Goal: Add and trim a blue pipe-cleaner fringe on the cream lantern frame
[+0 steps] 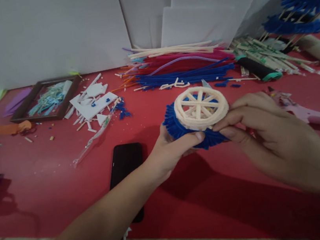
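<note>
A craft piece made of fuzzy pipe cleaners is held above the red table. On top it has a cream spoked wheel (198, 107), tilted toward me, and beneath that a blue ruffled base (173, 125). My left hand (169, 152) is closed around the blue base from the left, thumb lying over its front edge. From the right, my right hand (272, 140) pinches at the lower right of the wheel's rim, thumb and fingertips together. Whatever is between those fingertips is hidden.
Behind lie bundled pipe cleaners (183, 77), white scraps (95, 105) and a brown frame (18, 114). A black phone (126, 160) rests near my left forearm. At right are a pink glue gun (316, 114), a dark roll (255, 67) and wrapped sticks (270, 55).
</note>
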Demonstrator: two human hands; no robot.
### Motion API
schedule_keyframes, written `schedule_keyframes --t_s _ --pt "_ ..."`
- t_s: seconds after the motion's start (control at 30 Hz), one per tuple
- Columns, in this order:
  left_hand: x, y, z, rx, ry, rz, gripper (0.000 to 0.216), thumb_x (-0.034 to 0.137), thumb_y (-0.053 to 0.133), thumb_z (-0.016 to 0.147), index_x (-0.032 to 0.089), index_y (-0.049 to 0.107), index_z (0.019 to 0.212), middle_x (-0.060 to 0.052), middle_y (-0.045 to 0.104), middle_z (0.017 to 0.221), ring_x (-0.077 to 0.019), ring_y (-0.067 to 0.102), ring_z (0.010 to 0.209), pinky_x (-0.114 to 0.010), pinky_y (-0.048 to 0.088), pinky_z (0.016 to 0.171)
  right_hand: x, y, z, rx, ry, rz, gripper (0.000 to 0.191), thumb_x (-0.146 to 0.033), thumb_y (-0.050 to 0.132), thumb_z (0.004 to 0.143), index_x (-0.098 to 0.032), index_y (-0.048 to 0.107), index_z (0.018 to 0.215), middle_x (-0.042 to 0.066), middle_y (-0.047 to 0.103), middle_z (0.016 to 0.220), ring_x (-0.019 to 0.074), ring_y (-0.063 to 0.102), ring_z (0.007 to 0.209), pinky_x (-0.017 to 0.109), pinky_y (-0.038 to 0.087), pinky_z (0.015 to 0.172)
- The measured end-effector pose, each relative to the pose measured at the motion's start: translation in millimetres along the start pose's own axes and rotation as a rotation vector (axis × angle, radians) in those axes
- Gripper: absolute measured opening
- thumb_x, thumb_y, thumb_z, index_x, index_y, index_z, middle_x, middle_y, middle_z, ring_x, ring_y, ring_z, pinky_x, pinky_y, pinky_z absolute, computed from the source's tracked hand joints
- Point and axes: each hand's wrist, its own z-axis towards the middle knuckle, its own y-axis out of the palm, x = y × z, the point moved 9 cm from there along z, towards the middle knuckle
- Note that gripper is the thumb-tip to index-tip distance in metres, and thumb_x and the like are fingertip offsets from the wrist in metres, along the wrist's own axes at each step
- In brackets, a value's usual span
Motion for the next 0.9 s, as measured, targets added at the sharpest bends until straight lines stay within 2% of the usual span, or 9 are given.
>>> schedule_keyframes --t_s 0.17,0.23,0.33,0.43,0.53,0.7,0.8,0.9 --pt "2 7 -1 -0.077 0.005 -0.019 0.074 0.036 0.101 0.047 0.022 0.065 0.11 -0.005 0.078 0.106 -0.0263 0.074 0.097 -0.043 0.059 0.089 2 0 1 -0.064 0.011 0.098 0.011 -0.021 0.047 0.105 -0.026 0.054 0.098 0.002 0.059 0.091 0.0184 0.058 0.083 0.033 0.049 0.068" --pt "2 9 -1 -0.108 0.008 -0.015 0.066 0.035 0.1 0.05 0.022 0.068 0.106 -0.006 0.078 0.106 -0.0266 0.075 0.098 -0.043 0.06 0.089 2 2 1 -0.114 0.002 0.102 0.008 -0.028 0.05 0.105 -0.026 0.054 0.099 0.003 0.059 0.093 0.0197 0.057 0.086 0.034 0.048 0.069" --pt "2 8 -1 -0.095 0.015 0.017 0.063 0.033 0.099 0.053 0.023 0.071 0.109 -0.006 0.079 0.109 -0.0273 0.074 0.102 -0.041 0.059 0.088 2 3 1 -0.154 -0.023 0.075 0.016 -0.04 0.058 0.102 -0.027 0.052 0.095 0.003 0.059 0.089 0.0226 0.057 0.089 0.036 0.048 0.069" --pt "6 10 -1 -0.11 0.077 0.023 0.068 0.034 0.1 0.052 0.023 0.073 0.113 -0.006 0.08 0.109 -0.0293 0.073 0.111 -0.041 0.059 0.094 4 -2 1 -0.096 -0.02 0.051 0.015 -0.029 0.062 0.099 -0.027 0.05 0.089 0.002 0.061 0.085 0.0194 0.06 0.082 0.033 0.048 0.066" --pt "6 5 -1 -0.06 0.075 0.032 0.073 0.035 0.101 0.049 0.023 0.07 0.113 -0.005 0.08 0.107 -0.03 0.072 0.112 -0.04 0.059 0.093 6 -8 0 -0.033 0.008 0.035 0.008 -0.022 0.061 0.099 -0.026 0.057 0.093 0.002 0.069 0.086 0.0171 0.066 0.079 0.031 0.051 0.067" --pt "1 -2 0 0.007 0.024 0.002 0.081 0.035 0.101 0.049 0.022 0.063 0.12 -0.007 0.079 0.114 -0.0297 0.074 0.11 -0.042 0.06 0.092 9 -22 -3 0.059 0.109 -0.044 0.003 -0.024 0.064 0.098 -0.026 0.065 0.097 0.001 0.077 0.087 0.0141 0.072 0.071 0.026 0.055 0.063" --pt "3 -2 0 0.011 0.038 -0.014 0.08 0.034 0.099 0.05 0.023 0.065 0.121 -0.008 0.079 0.116 -0.0315 0.074 0.112 -0.045 0.061 0.094 16 -26 -7 0.107 0.194 -0.102 0.006 -0.029 0.065 0.097 -0.026 0.068 0.094 0.002 0.079 0.088 0.0173 0.074 0.075 0.029 0.058 0.067" --pt "6 2 0 -0.023 0.074 -0.028 0.076 0.034 0.098 0.053 0.022 0.067 0.122 -0.009 0.078 0.124 -0.0337 0.072 0.118 -0.048 0.06 0.099 33 -20 -13 0.081 0.325 -0.015 0.011 -0.036 0.068 0.094 -0.026 0.073 0.092 0.002 0.078 0.084 0.0179 0.071 0.067 0.031 0.056 0.06"
